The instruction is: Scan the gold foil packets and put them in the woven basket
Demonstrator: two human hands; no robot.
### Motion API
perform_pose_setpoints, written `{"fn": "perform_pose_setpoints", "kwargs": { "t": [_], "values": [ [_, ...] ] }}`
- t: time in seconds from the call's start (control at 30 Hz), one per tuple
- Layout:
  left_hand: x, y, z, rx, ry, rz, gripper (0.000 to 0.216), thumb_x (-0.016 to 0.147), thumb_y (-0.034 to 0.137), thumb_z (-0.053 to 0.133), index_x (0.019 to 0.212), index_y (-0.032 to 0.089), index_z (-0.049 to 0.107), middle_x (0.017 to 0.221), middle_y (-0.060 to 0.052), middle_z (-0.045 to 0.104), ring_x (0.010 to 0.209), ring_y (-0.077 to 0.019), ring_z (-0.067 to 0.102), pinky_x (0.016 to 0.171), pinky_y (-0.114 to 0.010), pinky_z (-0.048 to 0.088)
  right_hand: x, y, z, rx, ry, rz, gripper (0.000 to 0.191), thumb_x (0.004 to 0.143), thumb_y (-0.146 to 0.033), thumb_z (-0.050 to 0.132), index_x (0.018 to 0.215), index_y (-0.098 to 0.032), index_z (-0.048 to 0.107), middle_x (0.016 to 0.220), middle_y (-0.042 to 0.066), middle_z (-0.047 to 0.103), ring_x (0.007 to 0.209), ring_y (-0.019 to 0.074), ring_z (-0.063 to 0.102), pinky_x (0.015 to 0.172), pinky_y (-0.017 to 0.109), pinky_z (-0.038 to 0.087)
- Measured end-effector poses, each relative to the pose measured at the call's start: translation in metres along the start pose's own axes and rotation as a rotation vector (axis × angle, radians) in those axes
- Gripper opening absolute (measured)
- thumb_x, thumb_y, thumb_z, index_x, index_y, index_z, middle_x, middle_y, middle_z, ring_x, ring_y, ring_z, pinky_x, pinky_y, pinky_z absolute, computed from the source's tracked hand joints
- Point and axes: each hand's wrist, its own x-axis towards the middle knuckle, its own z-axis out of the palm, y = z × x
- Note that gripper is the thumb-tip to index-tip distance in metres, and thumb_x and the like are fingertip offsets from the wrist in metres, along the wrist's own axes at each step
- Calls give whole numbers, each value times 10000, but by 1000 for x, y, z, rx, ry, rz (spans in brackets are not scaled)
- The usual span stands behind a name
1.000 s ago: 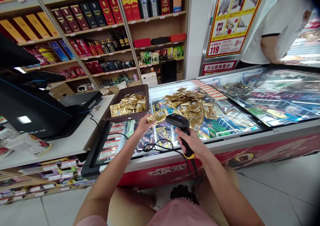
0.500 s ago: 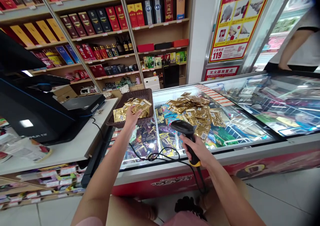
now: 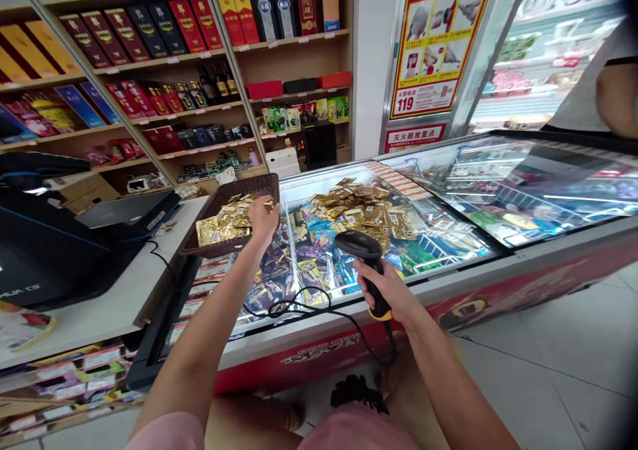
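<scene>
In my right hand (image 3: pixel 381 280) is a black barcode scanner (image 3: pixel 359 245) with a yellow band at the grip's base. Its head points left, above the glass freezer top. My left hand (image 3: pixel 264 219) is at the right side of a dark brown woven basket (image 3: pixel 192 240), fingers curled down. A gold edge shows at those fingers, seemingly a packet, mostly hidden by the hand. Several flat gold foil packets (image 3: pixel 219 227) lie in the basket. A larger heap of gold packets (image 3: pixel 366 207), some with white labels, is spread on the glass beyond the scanner.
A chest freezer (image 3: pixel 428 270) with a glass top stretches to the right. The scanner's black cable (image 3: pixel 299 307) loops across its front edge. At left, a counter (image 3: pixel 114 304) carries a dark checkout machine (image 3: pixel 60 237). Another person (image 3: pixel 593 98) stands at the far right.
My left hand has shifted to the basket's right side, and the packet it held is now mostly hidden. The view has turned right. The scanner remains in my right hand.
</scene>
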Motion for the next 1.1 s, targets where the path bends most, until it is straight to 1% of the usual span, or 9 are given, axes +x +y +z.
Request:
{"fn": "perform_pose_setpoints", "kwargs": {
  "t": [0.07,0.17,0.3,0.43,0.57,0.67,0.8,0.93,1.1],
  "values": [
    [-25,19,23,-70,-197,116,237,868,308,642,1071,208,711,1228,-101,642,1210,-275,552,1040,-406,415,-3,-1,-13,14,30,-9,488,723,-605,784,770,-200,516,536,-67,524,323,63,440,303,180,334],
    [-63,48,61,-146,-507,178,202,848,352,662,962,205,740,1170,-111,666,1085,-276,613,933,-395,475,-10,-3,-35,56,112,-33,481,729,-596,785,752,-199,516,542,-67,527,323,64,438,302,187,341],
    [-106,79,101,75,-838,233,427,724,551,758,929,178,728,1152,-146,671,1146,-345,576,960,-419,450,-21,-9,-62,85,197,-62,498,714,-607,791,718,-196,509,533,-64,526,325,65,435,306,193,348],
    [-134,96,119,386,-827,229,778,574,631,830,1159,156,636,1389,-187,512,1295,-392,446,1027,-436,395,-28,-11,-78,80,232,-64,508,704,-616,793,716,-195,509,519,-63,520,321,68,426,303,194,335],
    [-142,97,122,398,-815,264,713,562,533,880,1107,161,609,1341,-173,546,1253,-364,498,998,-389,412,-27,-7,-80,83,214,-56,508,695,-616,799,742,-197,516,527,-65,524,320,66,422,305,195,326],
    [-137,88,114,250,-847,203,622,643,393,866,1149,156,593,1205,-160,644,1098,-321,611,894,-354,458,-24,-5,-74,60,185,-22,515,681,-623,804,751,-198,522,534,-63,528,321,71,433,305,199,331],
    [-117,69,88,-71,-805,-39,488,748,296,790,1190,182,619,1084,-117,712,956,-273,664,806,-344,486,-17,-10,-56,-6,118,-11,505,708,-631,779,751,-200,519,531,-66,515,333,74,444,317,202,356],
    [-81,44,44,-424,-717,-287,401,814,396,730,1155,193,675,1043,-105,731,902,-245,672,765,-339,507,-3,-22,-25,-99,-2,-24,494,731,-635,754,775,-210,506,545,-67,514,333,73,433,309,201,340],
    [-36,9,-21,-611,-519,-352,354,787,480,738,945,167,695,854,-45,700,709,-155,632,688,-287,507,28,-37,25,-235,-255,-115,440,797,-597,719,802,-218,497,540,-62,511,345,83,445,339,212,357]
  ]
}}
